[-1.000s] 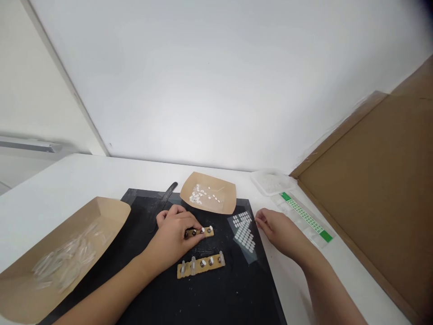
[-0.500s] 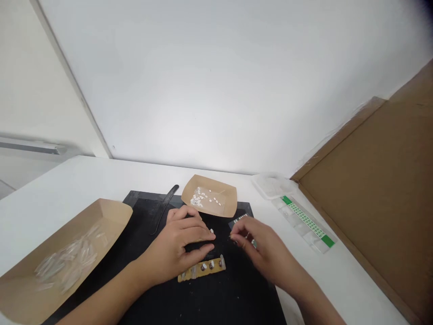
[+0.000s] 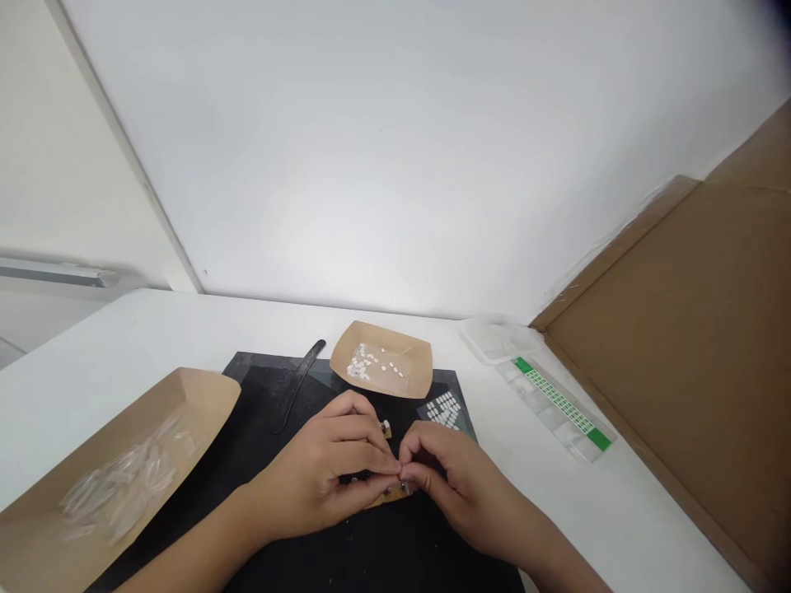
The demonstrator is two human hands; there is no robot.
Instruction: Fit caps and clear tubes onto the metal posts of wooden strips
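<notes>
Evidently pinched closed, the fingertips of the left hand (image 3: 337,461) and right hand (image 3: 457,478) meet over the near tan strip (image 3: 389,497) on the black mat (image 3: 371,560) (what they grip, I cannot tell). Crowded fingers could knock its small pieces (image 3: 404,486) loose, or brush the far strip (image 3: 388,433).

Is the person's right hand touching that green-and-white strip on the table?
Apart. The head view shows it: a plain stretch of white tabletop lies between the right hand and the green-and-white strip.
</notes>
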